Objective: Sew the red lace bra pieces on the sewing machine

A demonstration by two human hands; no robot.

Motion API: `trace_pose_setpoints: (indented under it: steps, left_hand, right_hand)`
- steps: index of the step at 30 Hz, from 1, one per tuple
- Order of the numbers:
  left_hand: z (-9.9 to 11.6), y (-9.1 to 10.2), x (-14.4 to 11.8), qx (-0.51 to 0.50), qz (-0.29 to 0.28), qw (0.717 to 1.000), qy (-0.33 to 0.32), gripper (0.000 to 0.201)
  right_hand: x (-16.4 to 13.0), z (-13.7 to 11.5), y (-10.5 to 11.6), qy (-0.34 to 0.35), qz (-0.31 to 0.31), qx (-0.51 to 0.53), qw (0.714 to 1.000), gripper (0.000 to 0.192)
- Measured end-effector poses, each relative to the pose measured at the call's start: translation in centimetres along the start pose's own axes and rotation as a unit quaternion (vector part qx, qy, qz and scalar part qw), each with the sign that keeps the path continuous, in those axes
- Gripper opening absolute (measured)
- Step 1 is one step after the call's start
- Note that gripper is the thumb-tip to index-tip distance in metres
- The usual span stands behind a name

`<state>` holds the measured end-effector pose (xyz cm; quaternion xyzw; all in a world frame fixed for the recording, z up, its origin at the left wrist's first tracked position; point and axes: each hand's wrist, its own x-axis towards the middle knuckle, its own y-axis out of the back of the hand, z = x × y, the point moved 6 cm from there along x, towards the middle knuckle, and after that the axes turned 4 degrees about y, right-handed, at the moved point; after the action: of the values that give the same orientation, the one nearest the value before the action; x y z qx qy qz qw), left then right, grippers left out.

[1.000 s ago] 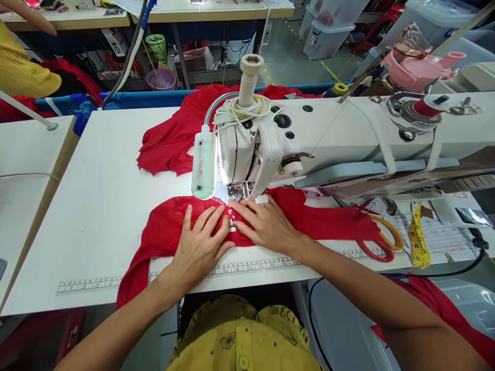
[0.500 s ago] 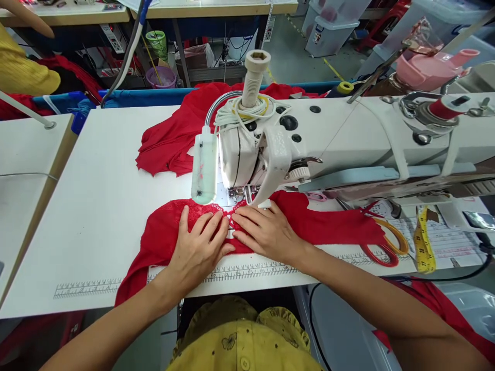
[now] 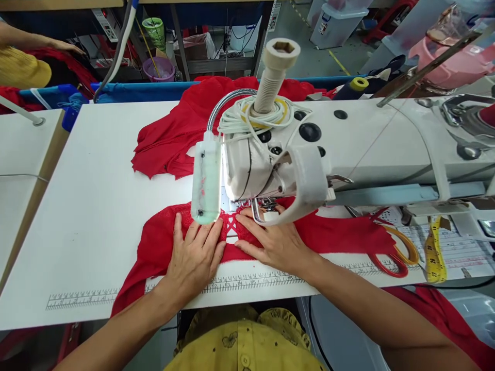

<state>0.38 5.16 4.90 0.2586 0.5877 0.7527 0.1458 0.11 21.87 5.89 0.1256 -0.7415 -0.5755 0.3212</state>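
Red fabric (image 3: 154,242) with lace and a criss-cross strap piece lies across the front of the sewing machine (image 3: 266,170). My left hand (image 3: 196,250) rests flat on its left part, fingers spread, tips close to the lamp (image 3: 207,180). On the right part lies my right hand (image 3: 273,242), fingers stretched out, some tips hidden behind the machine's white guard. Between both hands the red criss-cross strap (image 3: 231,224) shows over the pale plate. The needle and presser foot are mostly hidden by the machine head.
More red fabric (image 3: 166,139) is heaped behind the machine. Scissors (image 3: 404,250) and a yellow tape measure (image 3: 435,252) lie at the right. A printed ruler (image 3: 255,280) runs along the table's front edge. Another person's arm (image 3: 34,38) shows at upper left.
The view has shifted, so the machine head appears larger and farther right. Both hands remain flat on the red fabric. The other person's arm at upper left has changed position.
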Motion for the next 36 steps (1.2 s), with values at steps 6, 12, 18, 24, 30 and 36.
trace_pose_setpoints:
  steps: [6,12,18,24,30,36]
  left_hand:
    - [-0.17,-0.12,0.09,0.002,-0.021,1.000,0.014,0.047]
    - [-0.33,-0.18,0.12,-0.003,-0.030,0.999,0.021,0.054]
    - [-0.49,-0.23,0.01,-0.008,-0.022,1.000,0.020,0.058]
    - [-0.46,-0.26,-0.09,-0.004,-0.022,1.000,0.011,0.063]
    - [-0.45,-0.18,-0.07,-0.007,-0.017,1.000,0.010,0.063]
    - [-0.52,-0.27,-0.09,-0.002,-0.022,1.000,0.018,0.062]
  right_hand:
    - [-0.14,0.07,-0.14,-0.001,-0.017,-0.001,1.000,0.053]
    - [-0.31,0.04,-0.15,-0.009,-0.006,-0.006,1.000,0.057]
    - [-0.53,0.15,-0.39,-0.017,-0.008,-0.003,1.000,0.059]
    - [-0.57,0.13,-0.38,-0.021,-0.011,0.004,1.000,0.060]
    - [-0.52,0.14,-0.35,-0.022,-0.015,0.003,1.000,0.061]
    - [-0.54,0.15,-0.34,-0.020,-0.010,-0.002,1.000,0.061]
